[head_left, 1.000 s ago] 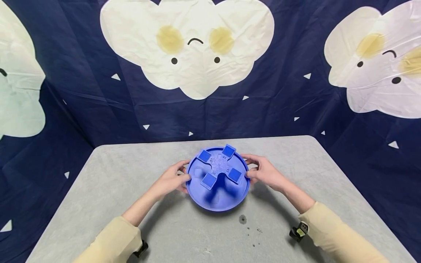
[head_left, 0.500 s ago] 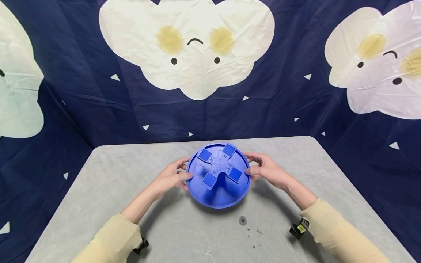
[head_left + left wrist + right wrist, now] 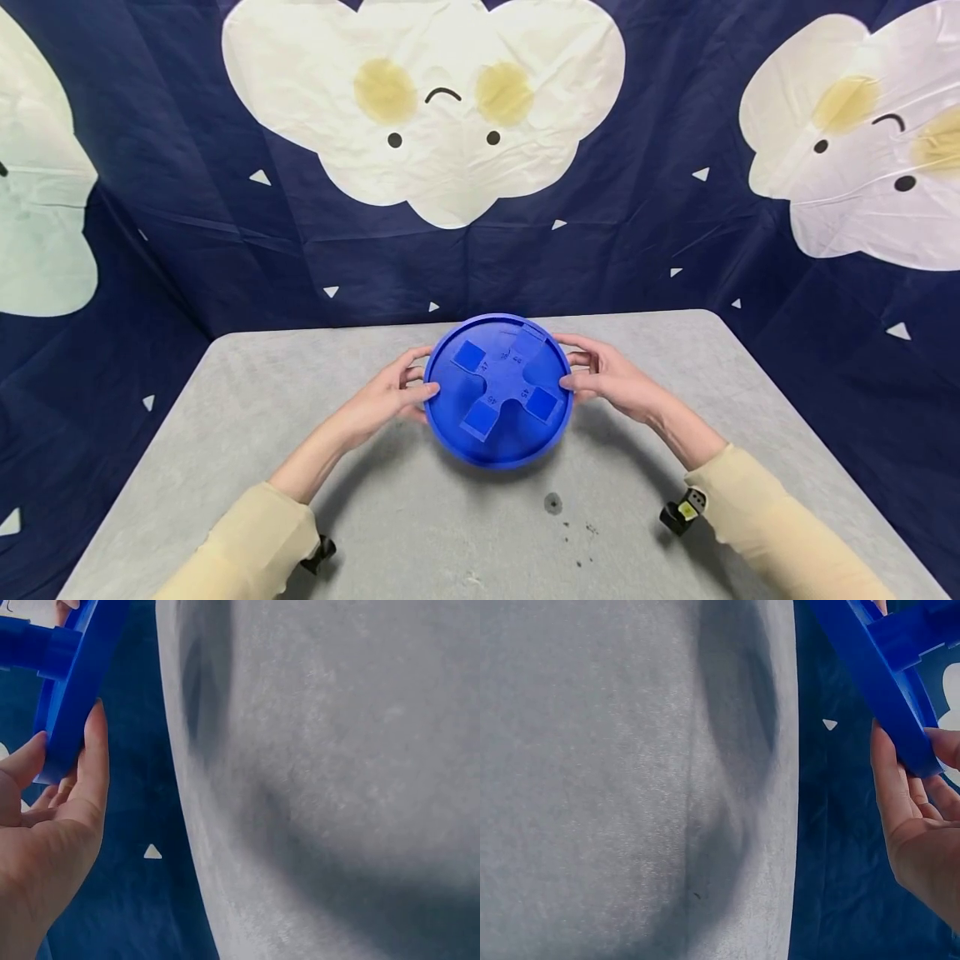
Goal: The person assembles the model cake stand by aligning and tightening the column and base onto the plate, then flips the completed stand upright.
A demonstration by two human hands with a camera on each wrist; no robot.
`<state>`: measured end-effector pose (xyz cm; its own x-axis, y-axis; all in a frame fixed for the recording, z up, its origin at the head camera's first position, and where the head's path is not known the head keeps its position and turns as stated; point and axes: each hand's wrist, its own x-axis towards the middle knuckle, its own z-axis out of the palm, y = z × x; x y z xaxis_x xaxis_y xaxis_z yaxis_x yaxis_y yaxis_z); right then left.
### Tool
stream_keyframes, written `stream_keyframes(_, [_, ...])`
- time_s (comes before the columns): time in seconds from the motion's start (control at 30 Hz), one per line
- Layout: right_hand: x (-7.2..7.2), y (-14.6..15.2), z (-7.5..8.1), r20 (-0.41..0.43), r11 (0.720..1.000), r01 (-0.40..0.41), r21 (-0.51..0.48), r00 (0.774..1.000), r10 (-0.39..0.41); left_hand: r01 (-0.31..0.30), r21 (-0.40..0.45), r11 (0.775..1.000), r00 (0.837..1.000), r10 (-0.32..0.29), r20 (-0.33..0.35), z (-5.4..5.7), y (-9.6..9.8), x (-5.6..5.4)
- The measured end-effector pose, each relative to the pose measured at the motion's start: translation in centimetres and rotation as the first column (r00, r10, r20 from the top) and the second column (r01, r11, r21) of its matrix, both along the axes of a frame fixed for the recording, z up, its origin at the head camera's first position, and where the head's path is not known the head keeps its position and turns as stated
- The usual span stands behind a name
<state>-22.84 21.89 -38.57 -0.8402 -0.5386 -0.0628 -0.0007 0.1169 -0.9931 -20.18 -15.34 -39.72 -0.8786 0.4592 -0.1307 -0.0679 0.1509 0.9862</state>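
A round blue plastic dish (image 3: 450, 412) with a low rim is held up off the table, its inner face tilted toward the head camera. A raised cross-shaped blue piece (image 3: 504, 385) with several square-ended arms and small printed numbers stands inside it. My left hand (image 3: 386, 390) pinches the rim at the left, thumb on the near face and fingers behind. At the opposite edge my right hand (image 3: 611, 379) grips the rim in the same manner. Both wrist views show the dish edge-on: the left hand (image 3: 60, 802) and the right hand (image 3: 922, 817) each clasp its lower edge.
A grey table (image 3: 300, 400) lies under the dish, with a dark round spot (image 3: 553, 502) and small specks near the front. A navy cloth (image 3: 187, 250) with white clouds rises behind and at both sides. Black wrist devices (image 3: 682, 512) sit below the cream sleeves.
Both hands have raised the dish a little and moved it away, tipping its inner face more toward the head camera. The dark shadow inside it has mostly gone. Both hands keep their hold.
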Motion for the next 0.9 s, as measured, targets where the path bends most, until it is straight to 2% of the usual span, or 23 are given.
stream_keyframes(0.4, [-0.47, 0.02, 0.32, -0.001, 0.997, -0.013, -0.079, 1.0, 0.013, 0.026, 0.006, 1.0, 0.999, -0.025, -0.043, 0.91, -0.27, -0.59])
stream_keyframes(0.63, [-0.64, 0.04, 0.36, -0.081, 0.995, -0.046, -0.085, 0.996, 0.039, 0.037, 0.006, 0.999, 0.997, -0.036, -0.07, 0.99, -0.35, -0.74])
stream_keyframes(0.9, [-0.44, -0.1, 0.82, -0.137, 0.999, 0.002, -0.039, 0.991, -0.007, 0.052, 0.058, 0.997, 0.99, -0.044, -0.131, 0.77, -0.29, -0.8])
